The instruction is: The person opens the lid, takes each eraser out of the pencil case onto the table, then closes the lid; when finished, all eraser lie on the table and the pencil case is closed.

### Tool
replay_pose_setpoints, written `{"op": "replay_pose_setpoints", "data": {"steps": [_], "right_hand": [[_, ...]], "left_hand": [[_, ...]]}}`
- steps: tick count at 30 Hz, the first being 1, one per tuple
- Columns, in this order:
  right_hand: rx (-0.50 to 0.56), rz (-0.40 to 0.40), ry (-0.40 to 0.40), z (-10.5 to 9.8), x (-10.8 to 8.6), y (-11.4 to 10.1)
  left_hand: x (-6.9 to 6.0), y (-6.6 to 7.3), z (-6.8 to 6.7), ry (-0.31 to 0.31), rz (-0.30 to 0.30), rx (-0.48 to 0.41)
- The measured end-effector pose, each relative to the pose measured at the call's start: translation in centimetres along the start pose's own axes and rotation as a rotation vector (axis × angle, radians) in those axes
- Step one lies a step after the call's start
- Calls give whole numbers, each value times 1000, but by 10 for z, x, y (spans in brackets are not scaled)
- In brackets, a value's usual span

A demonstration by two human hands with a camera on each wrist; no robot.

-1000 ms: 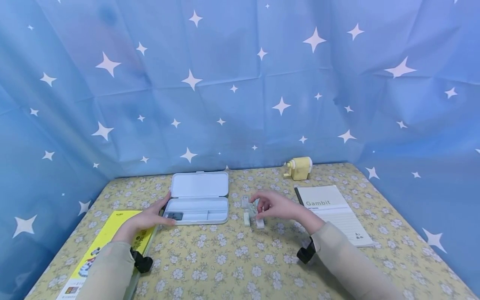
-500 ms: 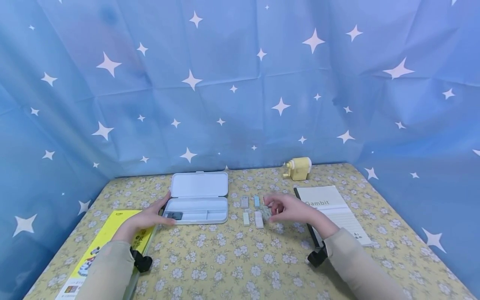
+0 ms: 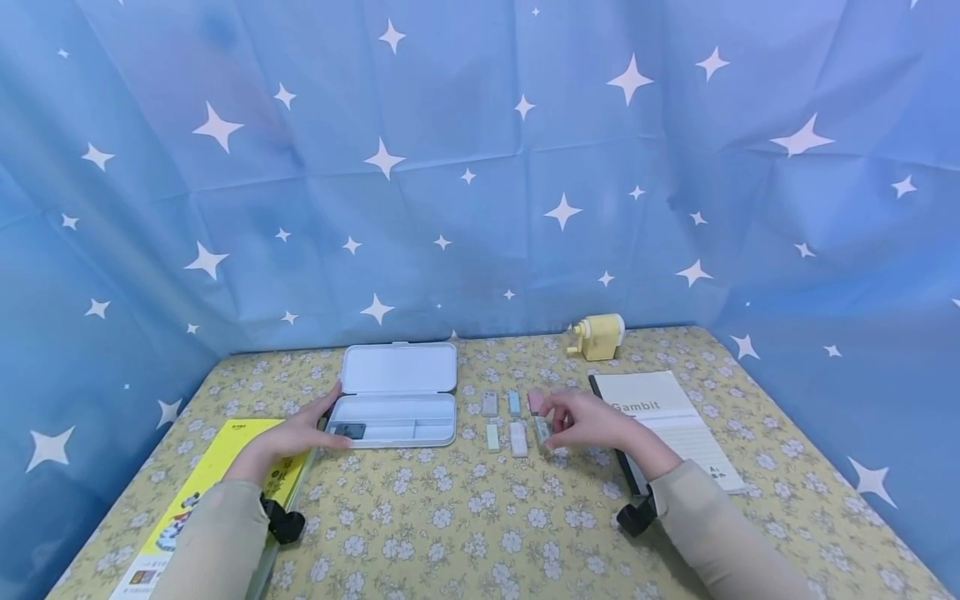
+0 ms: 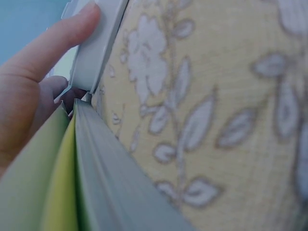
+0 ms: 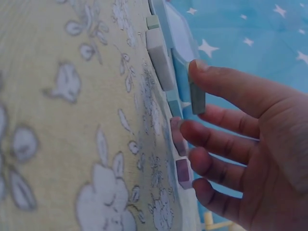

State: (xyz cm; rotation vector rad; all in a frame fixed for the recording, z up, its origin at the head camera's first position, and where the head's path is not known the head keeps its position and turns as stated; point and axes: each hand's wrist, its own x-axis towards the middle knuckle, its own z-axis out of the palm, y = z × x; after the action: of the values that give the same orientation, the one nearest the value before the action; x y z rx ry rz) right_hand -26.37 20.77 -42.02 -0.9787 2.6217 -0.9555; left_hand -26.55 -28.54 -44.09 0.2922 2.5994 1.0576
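My left hand [image 3: 295, 430] holds the left end of an open white pencil case [image 3: 431, 431], its thumb on the front rim and its fingers at the left side. A small dark item [image 3: 350, 431] lies in the case's front left compartment. With thumb and fingers, my right hand [image 3: 585, 421] pinches a small grey-green eraser [image 5: 197, 96] just above the tablecloth. Beside it are more eraser-like blocks in two rows: a grey one [image 3: 489, 404], a blue one [image 3: 513, 403] and a pink one [image 3: 535, 400] behind, a pale green one [image 3: 492, 437] and a whitish one [image 3: 518, 439] in front.
A yellow book [image 3: 225, 467] lies under my left forearm. To the right is a notebook [image 3: 678, 433], partly behind my right hand and wrist. A yellow crank pencil sharpener [image 3: 600, 337] stands at the back. A blue star-patterned curtain [image 3: 480, 208] closes off the table's far side.
My right hand has moved right with the grey-green eraser, from over the other blocks to the right end of the front row. The blue and pink blocks are uncovered. My left hand stays put.
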Motion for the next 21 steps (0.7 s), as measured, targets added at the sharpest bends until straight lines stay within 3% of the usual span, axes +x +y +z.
{"op": "replay_pose_setpoints", "data": {"steps": [21], "right_hand": [[-76,108,-11,6,-1,-4]], "left_hand": [[-1,1,0,6,4,1]]}}
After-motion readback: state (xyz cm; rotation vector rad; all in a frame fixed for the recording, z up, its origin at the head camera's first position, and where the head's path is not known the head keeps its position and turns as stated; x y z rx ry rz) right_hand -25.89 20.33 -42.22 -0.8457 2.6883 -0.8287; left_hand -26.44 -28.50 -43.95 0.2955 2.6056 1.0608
